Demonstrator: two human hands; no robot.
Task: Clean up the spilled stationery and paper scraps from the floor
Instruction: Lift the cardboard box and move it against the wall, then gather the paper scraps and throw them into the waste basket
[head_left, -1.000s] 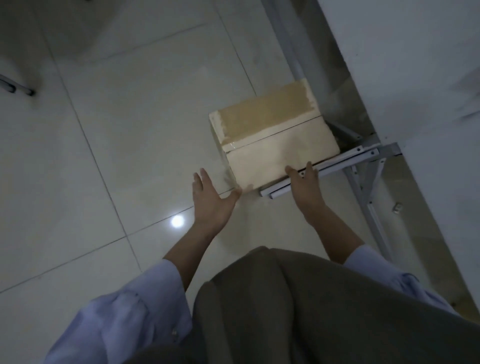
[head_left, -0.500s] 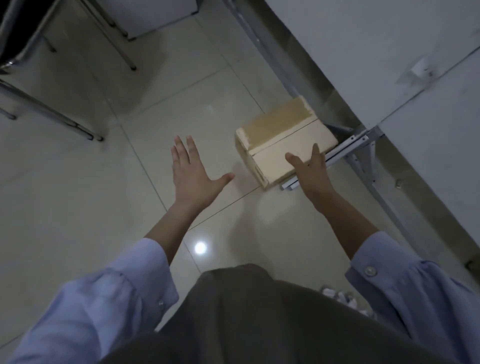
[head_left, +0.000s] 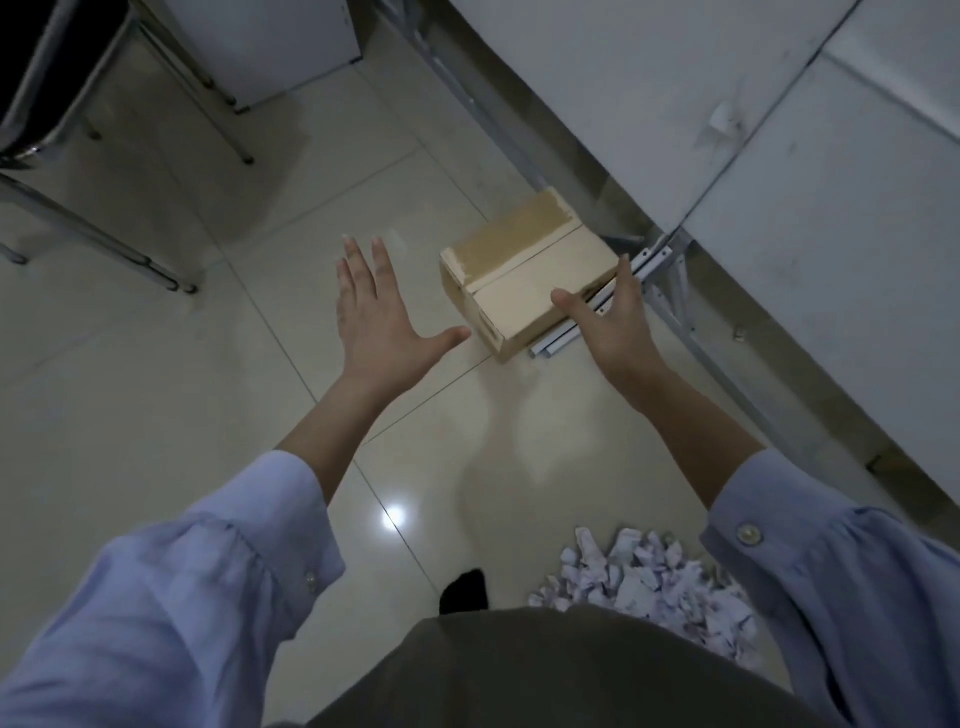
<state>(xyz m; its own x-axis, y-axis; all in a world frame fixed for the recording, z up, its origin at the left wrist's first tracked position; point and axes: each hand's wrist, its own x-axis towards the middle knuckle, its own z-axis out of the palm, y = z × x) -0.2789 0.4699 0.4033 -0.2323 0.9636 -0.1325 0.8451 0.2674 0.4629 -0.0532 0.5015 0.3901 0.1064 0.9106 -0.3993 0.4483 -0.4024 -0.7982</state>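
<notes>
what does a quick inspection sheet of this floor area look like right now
surface: glossy tiled floor, a light reflection on it
job's things: pile of crumpled paper scraps by the person's feet; no stationery seen
clutter: closed cardboard box on the floor, white rails beside it
grippers: left hand open, fingers spread, empty, left of the box; right hand open at the box's right edge, contact unclear
cables: nothing seen
surroundings: table with metal frame at right, chair legs at left, white cabinet behind
</notes>
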